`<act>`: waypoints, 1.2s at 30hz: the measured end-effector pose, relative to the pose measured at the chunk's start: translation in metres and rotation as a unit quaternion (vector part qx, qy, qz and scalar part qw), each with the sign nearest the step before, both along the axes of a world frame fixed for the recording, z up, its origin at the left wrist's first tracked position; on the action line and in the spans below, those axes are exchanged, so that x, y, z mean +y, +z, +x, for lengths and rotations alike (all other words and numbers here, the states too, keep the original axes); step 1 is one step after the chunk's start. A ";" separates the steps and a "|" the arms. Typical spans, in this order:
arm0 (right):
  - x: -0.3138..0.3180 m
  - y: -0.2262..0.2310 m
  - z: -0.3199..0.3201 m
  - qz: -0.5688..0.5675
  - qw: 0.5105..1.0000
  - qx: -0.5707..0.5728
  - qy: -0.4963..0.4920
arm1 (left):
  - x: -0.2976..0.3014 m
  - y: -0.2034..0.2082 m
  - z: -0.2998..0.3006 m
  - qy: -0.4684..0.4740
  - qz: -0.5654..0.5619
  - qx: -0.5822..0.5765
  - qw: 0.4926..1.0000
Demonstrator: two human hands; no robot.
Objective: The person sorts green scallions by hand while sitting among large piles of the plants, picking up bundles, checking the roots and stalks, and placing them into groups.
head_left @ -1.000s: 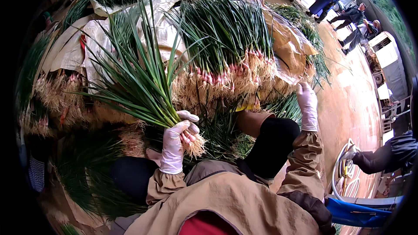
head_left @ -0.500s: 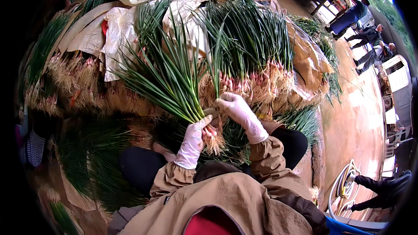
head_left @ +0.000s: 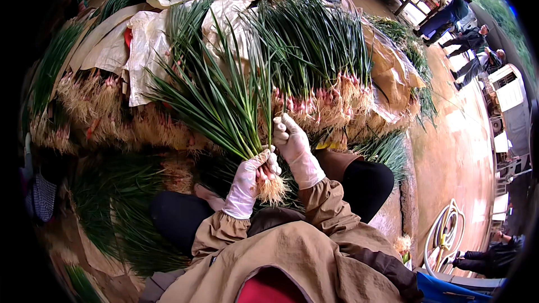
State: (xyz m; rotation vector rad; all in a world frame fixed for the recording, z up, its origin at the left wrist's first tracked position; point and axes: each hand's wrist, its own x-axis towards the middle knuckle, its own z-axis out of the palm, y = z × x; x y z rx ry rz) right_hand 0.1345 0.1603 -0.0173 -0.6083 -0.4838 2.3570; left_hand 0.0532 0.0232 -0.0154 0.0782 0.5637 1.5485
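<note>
My left hand [head_left: 250, 178] is closed round a bunch of green onions [head_left: 227, 118], just above the pink bulbs [head_left: 265, 175], on the near side of the big pile [head_left: 314, 45]. My right hand [head_left: 291, 145] is just beside it, fingers curled; I can't tell if they pinch anything. A snug, soft grip with bulbs lined up works best.

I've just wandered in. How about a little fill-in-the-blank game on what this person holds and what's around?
The onion-like bunch is gripped near its roots by the person's ____ hand.
Its leaves are ____.
The coiled hose lies on the person's ____ side.
Inside the tan jacket's neck opening, the cloth is ____.

left; green; right; red
</note>
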 end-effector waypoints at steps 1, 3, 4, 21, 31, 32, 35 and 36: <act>0.019 -0.003 0.009 0.047 0.997 -0.037 -0.043 | 0.001 -0.005 0.008 -0.004 0.011 -0.053 0.999; 0.018 0.025 0.014 0.323 0.855 -0.372 0.159 | -0.005 -0.005 0.000 0.010 0.002 -0.048 0.999; 0.017 0.042 0.018 0.480 0.596 -0.543 0.346 | -0.009 -0.002 -0.005 0.040 0.015 -0.056 0.998; -0.032 0.036 0.007 0.625 0.556 -0.548 0.012 | -0.001 -0.021 -0.008 0.007 -0.079 0.125 0.989; -0.022 0.021 0.013 0.124 0.967 -0.176 0.137 | -0.008 -0.012 -0.008 -0.028 0.106 -0.100 0.989; -0.026 0.018 0.010 0.130 0.978 -0.136 0.095 | -0.008 -0.016 -0.008 -0.025 0.103 -0.093 0.990; -0.019 0.012 0.007 0.238 0.943 -0.223 0.070 | -0.008 -0.011 -0.006 -0.005 0.066 -0.089 0.994; -0.020 0.009 0.002 0.264 0.929 -0.259 0.010 | -0.008 -0.017 -0.007 -0.012 0.064 -0.088 0.994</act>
